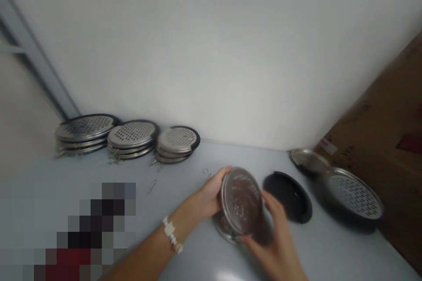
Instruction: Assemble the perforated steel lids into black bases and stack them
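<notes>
A round metal lid (242, 199) with a silver rim and a dull, shiny-spotted face is held tilted above the table. My left hand (212, 195) grips its left edge, fingers wrapped behind it. Along the right edge, my right hand (277, 228) pinches it, thumb at the bottom and fingers higher up. Partly hidden under the lid is another round metal piece (227, 233); whether the two touch is unclear. A black round dish (287, 196) lies just right of my right hand. Small wire hooks (206, 173) rest beyond my left hand.
Several stacked perforated metal discs with black rims (133, 134) stand along the wall at the left. A perforated disc (356, 195) and a smaller metal disc (310, 161) lie at the right, beside a cardboard box (389, 140). A loose wire hook (151, 186) lies on the grey table (184, 175).
</notes>
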Demonstrator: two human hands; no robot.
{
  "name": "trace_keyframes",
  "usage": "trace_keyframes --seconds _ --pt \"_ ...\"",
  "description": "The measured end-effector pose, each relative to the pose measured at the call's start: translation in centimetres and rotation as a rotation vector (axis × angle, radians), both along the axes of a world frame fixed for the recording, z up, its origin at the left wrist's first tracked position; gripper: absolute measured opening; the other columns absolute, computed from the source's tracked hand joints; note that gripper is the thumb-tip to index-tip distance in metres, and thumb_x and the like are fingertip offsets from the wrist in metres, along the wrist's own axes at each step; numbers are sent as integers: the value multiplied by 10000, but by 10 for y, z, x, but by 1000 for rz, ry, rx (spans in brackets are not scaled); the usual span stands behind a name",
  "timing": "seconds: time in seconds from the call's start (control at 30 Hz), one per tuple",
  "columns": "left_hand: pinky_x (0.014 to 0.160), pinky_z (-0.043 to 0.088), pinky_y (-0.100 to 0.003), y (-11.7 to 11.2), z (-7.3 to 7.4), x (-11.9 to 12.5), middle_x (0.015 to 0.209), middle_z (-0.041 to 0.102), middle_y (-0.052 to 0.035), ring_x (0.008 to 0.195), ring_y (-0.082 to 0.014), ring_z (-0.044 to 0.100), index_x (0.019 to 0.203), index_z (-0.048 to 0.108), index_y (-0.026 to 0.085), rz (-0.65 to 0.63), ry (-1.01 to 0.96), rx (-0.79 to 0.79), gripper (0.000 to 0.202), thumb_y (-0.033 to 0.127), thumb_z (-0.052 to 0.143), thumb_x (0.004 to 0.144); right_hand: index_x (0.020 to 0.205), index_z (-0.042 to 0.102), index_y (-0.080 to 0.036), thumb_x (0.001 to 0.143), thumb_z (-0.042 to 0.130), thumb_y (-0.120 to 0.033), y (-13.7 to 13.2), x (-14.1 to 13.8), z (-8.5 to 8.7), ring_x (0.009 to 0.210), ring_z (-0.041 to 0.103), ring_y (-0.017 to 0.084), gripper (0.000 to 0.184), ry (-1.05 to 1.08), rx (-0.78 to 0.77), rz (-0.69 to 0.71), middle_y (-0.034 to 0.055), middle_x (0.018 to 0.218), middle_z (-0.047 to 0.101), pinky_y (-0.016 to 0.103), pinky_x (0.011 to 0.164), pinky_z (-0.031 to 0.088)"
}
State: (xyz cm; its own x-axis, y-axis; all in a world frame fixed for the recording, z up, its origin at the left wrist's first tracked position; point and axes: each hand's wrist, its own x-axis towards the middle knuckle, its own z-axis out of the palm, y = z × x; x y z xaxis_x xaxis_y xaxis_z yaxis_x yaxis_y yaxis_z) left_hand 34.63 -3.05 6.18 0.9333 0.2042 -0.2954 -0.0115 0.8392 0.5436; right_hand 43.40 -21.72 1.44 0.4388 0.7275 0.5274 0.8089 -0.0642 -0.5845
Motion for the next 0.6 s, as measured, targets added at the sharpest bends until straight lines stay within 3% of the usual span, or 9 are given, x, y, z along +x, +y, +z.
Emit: trace_keyframes --seconds 0.1,0.23,0.37,0.47,0.6 --pt "876 504 -336 1 -5 2 759 754 -94 824 -251 706 786 712 132 -3 0 136 346 407 531 893 1498 321 -244 839 734 -481 -6 2 1 1348 469 367 813 15 7 17 153 1471 410 549 1100 434" --pt "868 477 -368 8 -11 0 733 708 -67 869 -277 656 681 676 177 161 90 751 276 380 589 845 1494 323 -239 829 747 -443 -15 8 -5 1358 459 380 814 -10 -20 41 168 1478 399 551 1104 429" --pt "998 387 -411 13 -11 -7 759 657 -81 972 -300 596 580 627 208 312 230 1243 311 320 589 868 1498 314 -239 826 746 -386 -18 12 -16 1367 460 373 812 -54 -100 90 166 1484 397 533 1110 438" --pt "1027 360 -441 12 -10 -12 856 664 -105 981 -297 586 696 693 208 324 353 1674 324 296 497 939 1514 299 -250 832 736 -346 -17 11 -20 1389 448 357 816 -57 -185 97 155 1507 387 515 1129 431" --pt "985 398 -430 11 -15 -15 1020 676 -134 1035 -303 591 957 740 193 202 490 1861 309 278 443 969 1529 285 -260 872 696 -332 -16 10 -20 1411 435 333 778 -62 -269 115 145 1526 386 501 1141 429"
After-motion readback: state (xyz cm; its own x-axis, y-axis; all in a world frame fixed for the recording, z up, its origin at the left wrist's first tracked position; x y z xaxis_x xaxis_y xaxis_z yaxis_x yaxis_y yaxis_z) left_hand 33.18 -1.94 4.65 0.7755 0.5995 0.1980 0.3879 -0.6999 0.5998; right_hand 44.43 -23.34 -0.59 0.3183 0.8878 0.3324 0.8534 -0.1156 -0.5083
